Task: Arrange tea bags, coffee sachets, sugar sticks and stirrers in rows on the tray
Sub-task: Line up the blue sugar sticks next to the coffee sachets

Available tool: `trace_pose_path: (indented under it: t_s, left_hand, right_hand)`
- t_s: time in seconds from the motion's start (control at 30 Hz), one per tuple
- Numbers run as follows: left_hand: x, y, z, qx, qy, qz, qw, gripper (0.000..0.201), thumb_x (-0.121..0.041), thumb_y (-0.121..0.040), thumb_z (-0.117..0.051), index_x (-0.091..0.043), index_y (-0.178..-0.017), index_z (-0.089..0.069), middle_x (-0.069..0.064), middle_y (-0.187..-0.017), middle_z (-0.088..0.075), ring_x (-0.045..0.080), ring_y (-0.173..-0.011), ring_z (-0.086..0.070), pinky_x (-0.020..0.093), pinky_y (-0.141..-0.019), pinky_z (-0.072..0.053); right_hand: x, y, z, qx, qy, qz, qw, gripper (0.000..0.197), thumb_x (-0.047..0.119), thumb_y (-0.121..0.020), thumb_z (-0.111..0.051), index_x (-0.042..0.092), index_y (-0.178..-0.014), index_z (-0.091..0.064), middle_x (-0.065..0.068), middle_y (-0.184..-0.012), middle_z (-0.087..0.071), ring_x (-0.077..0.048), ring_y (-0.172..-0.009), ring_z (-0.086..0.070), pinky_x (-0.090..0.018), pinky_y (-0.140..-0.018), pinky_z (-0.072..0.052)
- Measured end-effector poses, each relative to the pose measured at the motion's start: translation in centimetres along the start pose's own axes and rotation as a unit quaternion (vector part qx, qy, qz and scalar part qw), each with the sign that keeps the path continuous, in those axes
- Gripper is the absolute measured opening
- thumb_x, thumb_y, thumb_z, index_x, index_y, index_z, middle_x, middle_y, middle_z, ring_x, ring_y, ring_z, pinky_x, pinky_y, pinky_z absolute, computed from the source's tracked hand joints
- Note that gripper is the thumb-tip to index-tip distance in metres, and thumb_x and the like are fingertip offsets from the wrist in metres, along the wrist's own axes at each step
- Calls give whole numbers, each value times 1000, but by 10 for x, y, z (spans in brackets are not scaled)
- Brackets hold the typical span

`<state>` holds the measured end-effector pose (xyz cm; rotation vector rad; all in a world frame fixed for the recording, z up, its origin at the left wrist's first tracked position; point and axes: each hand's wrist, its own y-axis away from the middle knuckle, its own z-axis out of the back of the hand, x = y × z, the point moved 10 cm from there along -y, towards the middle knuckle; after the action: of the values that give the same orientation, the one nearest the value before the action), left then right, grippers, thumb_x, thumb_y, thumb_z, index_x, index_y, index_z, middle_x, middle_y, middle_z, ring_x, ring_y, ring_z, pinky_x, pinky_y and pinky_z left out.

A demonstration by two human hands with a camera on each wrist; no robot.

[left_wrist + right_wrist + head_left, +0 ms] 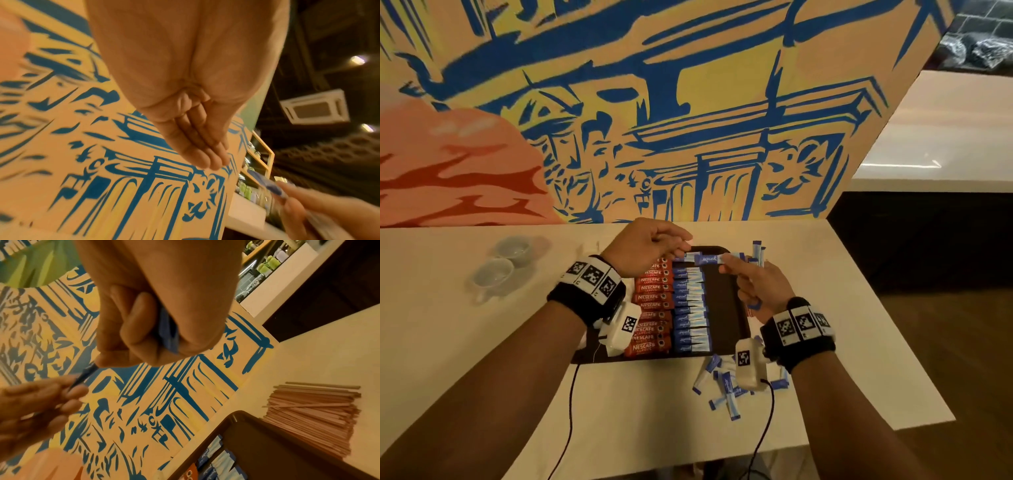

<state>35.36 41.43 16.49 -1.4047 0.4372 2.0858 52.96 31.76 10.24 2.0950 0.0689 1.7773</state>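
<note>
- Two cups (500,263) stand at the desk's (465,342) left.
- Coffee sachets (652,308) and sugar sticks (690,308) lie in rows on the tray (726,298).
- Left hand (645,245) and right hand (753,287) pinch one blue sugar stick (707,259) by its ends above the tray's far edge; the right fingers (133,321) also grasp more sticks.
- Stirrers (312,415) lie on the desk beside the tray.

Two cups (504,263), one tray (726,298), about ten coffee sachets (652,305).

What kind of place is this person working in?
Probably a café or hotel refreshment area: a painted mural wall, a long pale counter beside it, and a tray of coffee sachets with cups nearby.
</note>
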Motion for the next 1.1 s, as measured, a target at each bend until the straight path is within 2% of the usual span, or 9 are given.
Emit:
trace_pose_path:
  t_s: [0.07, 0.13, 0.23, 0.33, 0.47, 0.57, 0.63, 0.8, 1.1]
  left_hand:
    - [-6, 1, -2, -13, -75, -30, 997, 19, -18, -96, -66, -19, -114, -73, -8, -105, -75, 3, -99, -69, 23, -90, -53]
    - [-8, 2, -17, 1, -160, -52, 986, 26, -29, -90, -74, -24, -115, -73, -12, -109, -72, 1, -99, -65, 23, -91, -53]
    - [-7, 0, -39, 18, -278, -86, 956, 29, -36, -88, -75, -27, -115, -72, -10, -110, -70, 5, -95, -61, 28, -89, -51]
    - [4, -7, -49, 20, -308, -95, 946, 26, -35, -90, -73, -27, -115, -73, -8, -108, -71, 5, -90, -57, 29, -85, -49]
    - [34, -24, -42, -1, -303, -52, 952, 29, -33, -90, -74, -24, -117, -73, -4, -105, -72, 11, -92, -63, 31, -85, -51]
    - [75, -50, -22, -41, -261, 35, 964, 30, -29, -88, -77, -21, -116, -71, -5, -97, -68, 13, -89, -62, 30, -85, -53]
    - [105, -70, -15, -42, -272, 83, 958, 24, -28, -88, -77, -19, -109, -71, -2, -97, -68, 18, -93, -63, 34, -86, -53]
    - [162, -113, -31, 15, -354, 139, 925, 15, -29, -90, -73, -20, -102, -74, 3, -109, -72, 24, -99, -66, 39, -87, -56]
    - [211, -147, -55, 57, -395, 158, 903, 19, -32, -91, -72, -19, -103, -74, 3, -116, -69, 24, -108, -63, 34, -90, -53]
  right_hand:
    - [-5, 1, 2, -6, -10, -2, 1000, 33, 27, -96, -68, 24, -65, -79, 2, -78, -74, -8, -40, -25, -22, -39, -21]
    - [-10, 1, -2, 1, -24, -9, 1000, 39, 24, -98, -65, 29, -62, -78, 1, -82, -74, -8, -39, -25, -21, -38, -20]
    - [-23, -3, -7, -1, -32, -34, 999, 30, 27, -97, -66, 24, -69, -78, 1, -84, -73, -8, -42, -25, -21, -40, -20]
    - [-37, -10, -4, -10, -37, -46, 998, 20, 34, -91, -72, 16, -83, -75, -3, -89, -73, -10, -45, -26, -23, -41, -21]
    - [-50, -22, 9, -39, -6, -73, 997, 27, 43, -95, -65, 17, -90, -71, 3, -72, -60, -8, -43, -28, -22, -40, -21]
    - [-63, -36, 32, -81, -2, -97, 992, 45, 57, -92, -63, 16, -109, -72, 5, -64, -45, -6, -43, -30, -21, -38, -24]
    - [-72, -42, 41, -85, -12, -120, 989, 49, 58, -95, -58, 14, -114, -69, 5, -62, -40, -7, -44, -29, -21, -38, -25]
    - [-92, -54, 57, -94, -25, -154, 983, 47, 54, -97, -58, 12, -114, -68, 5, -60, -40, -9, -44, -30, -22, -39, -26]
    - [-107, -60, 71, -112, -25, -165, 980, 35, 43, -99, -60, 12, -110, -70, 5, -62, -44, -9, -50, -33, -25, -48, -26]
